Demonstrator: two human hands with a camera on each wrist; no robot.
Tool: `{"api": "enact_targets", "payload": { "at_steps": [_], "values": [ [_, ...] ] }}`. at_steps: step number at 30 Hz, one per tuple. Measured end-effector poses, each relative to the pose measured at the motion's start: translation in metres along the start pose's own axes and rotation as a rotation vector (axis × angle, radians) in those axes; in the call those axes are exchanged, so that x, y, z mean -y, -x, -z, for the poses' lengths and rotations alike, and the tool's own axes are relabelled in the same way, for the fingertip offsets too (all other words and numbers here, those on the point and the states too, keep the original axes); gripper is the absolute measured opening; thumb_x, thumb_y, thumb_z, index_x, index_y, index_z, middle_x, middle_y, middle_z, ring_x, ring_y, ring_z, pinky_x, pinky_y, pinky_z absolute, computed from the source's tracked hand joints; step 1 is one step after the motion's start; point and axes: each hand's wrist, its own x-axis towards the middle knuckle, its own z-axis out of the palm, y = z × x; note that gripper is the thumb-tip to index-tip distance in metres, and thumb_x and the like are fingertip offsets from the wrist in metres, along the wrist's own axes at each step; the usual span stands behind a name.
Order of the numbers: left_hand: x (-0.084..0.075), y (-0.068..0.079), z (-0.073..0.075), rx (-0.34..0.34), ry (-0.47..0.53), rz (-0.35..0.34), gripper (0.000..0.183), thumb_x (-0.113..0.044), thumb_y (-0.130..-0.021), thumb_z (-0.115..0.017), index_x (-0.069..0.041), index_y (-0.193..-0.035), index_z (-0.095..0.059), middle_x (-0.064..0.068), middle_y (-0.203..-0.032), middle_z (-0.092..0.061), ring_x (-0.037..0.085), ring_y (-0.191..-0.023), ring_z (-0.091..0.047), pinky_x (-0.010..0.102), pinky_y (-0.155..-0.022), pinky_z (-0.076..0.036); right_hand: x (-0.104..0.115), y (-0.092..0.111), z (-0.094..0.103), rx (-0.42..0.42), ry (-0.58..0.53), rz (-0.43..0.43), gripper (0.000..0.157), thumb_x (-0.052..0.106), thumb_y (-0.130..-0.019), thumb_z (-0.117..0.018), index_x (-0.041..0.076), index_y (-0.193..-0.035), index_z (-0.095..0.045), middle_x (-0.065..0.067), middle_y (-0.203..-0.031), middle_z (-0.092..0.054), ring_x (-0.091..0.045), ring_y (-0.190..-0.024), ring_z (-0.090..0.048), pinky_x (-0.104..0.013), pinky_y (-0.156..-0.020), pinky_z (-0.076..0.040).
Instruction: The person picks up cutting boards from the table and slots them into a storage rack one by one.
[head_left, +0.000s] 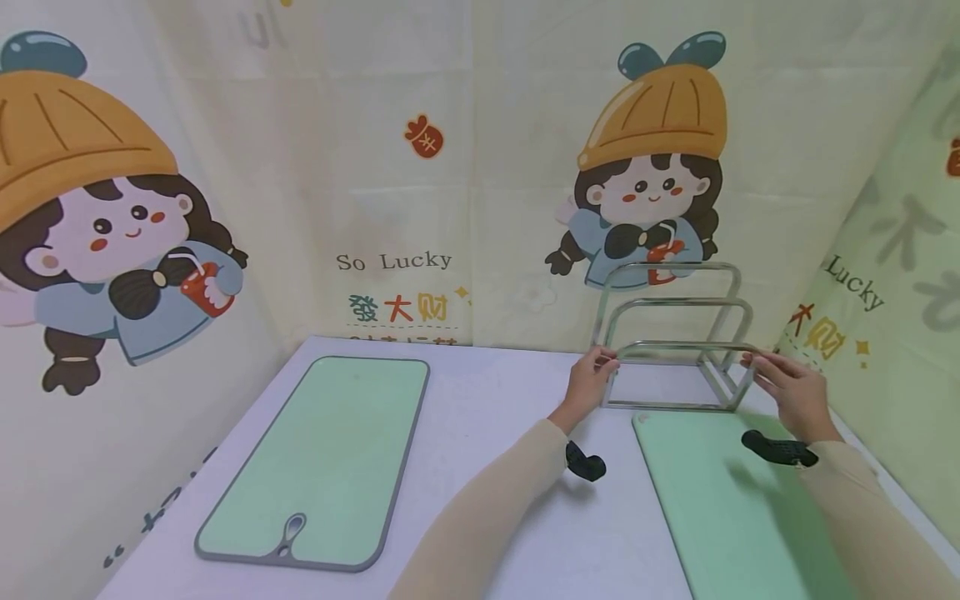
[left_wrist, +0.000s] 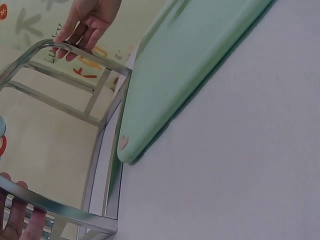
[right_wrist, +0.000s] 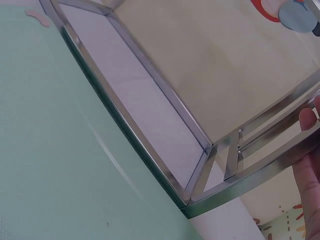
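Observation:
A metal rack (head_left: 678, 345) with three upright hoops stands at the back right of the table. My left hand (head_left: 588, 383) grips the left upright of its front hoop, near the upper bend. On the opposite side my right hand (head_left: 798, 396) holds the right upright at about the same height. In the left wrist view, fingers (left_wrist: 17, 212) curl round the flat metal bar. Fingers (right_wrist: 307, 170) also wrap the bar in the right wrist view. A plain green cutting board (head_left: 720, 483) lies flat just in front of the rack, under my right forearm.
A second green cutting board (head_left: 330, 450), with a grey edge and a hole at its near end, lies flat on the left of the white table (head_left: 480, 483). Printed cloth walls (head_left: 510, 167) enclose the back and both sides, close behind the rack.

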Motion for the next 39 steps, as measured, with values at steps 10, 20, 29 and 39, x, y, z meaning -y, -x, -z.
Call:
{"api": "enact_targets", "payload": {
  "at_steps": [10,20,29,39],
  "values": [
    [0.008,-0.002,0.018,0.074,-0.054,-0.029,0.020,-0.020,-0.097,-0.050,-0.007,-0.109,-0.059,0.011,-0.105,-0.067,0.018,-0.094,-0.064,0.014,-0.072,-0.049,-0.006,-0.003,-0.008,-0.005,0.127,-0.027,0.016,0.007,-0.090,-0.059,0.011,-0.099,-0.071,0.007,-0.092,-0.074,-0.002,-0.086,-0.069,-0.015,-0.071,-0.055],
    [0.014,-0.003,0.036,0.109,-0.050,-0.038,0.019,-0.019,-0.098,-0.048,-0.007,-0.110,-0.058,0.012,-0.105,-0.066,0.020,-0.093,-0.065,0.017,-0.074,-0.053,-0.012,-0.003,-0.019,0.043,0.158,-0.003,0.020,0.004,-0.093,-0.052,0.008,-0.104,-0.069,0.008,-0.094,-0.073,-0.001,-0.087,-0.069,-0.014,-0.072,-0.054],
    [0.017,-0.002,0.054,0.109,-0.056,-0.051,0.020,-0.017,-0.098,-0.049,-0.005,-0.111,-0.057,0.014,-0.104,-0.066,0.022,-0.095,-0.065,0.019,-0.075,-0.054,-0.021,-0.008,-0.027,0.029,0.256,-0.022,0.023,0.013,-0.092,-0.057,0.006,-0.112,-0.066,0.010,-0.096,-0.072,0.000,-0.089,-0.067,-0.014,-0.072,-0.054],
    [0.023,-0.001,0.071,0.100,-0.042,-0.055,0.017,-0.015,-0.097,-0.050,-0.003,-0.107,-0.057,0.018,-0.103,-0.066,0.026,-0.094,-0.066,0.027,-0.078,-0.057,-0.023,-0.009,-0.042,0.083,0.220,-0.049,0.020,0.010,-0.093,-0.055,0.007,-0.109,-0.066,0.011,-0.095,-0.073,-0.001,-0.088,-0.068,-0.015,-0.072,-0.055]
  ]
}}
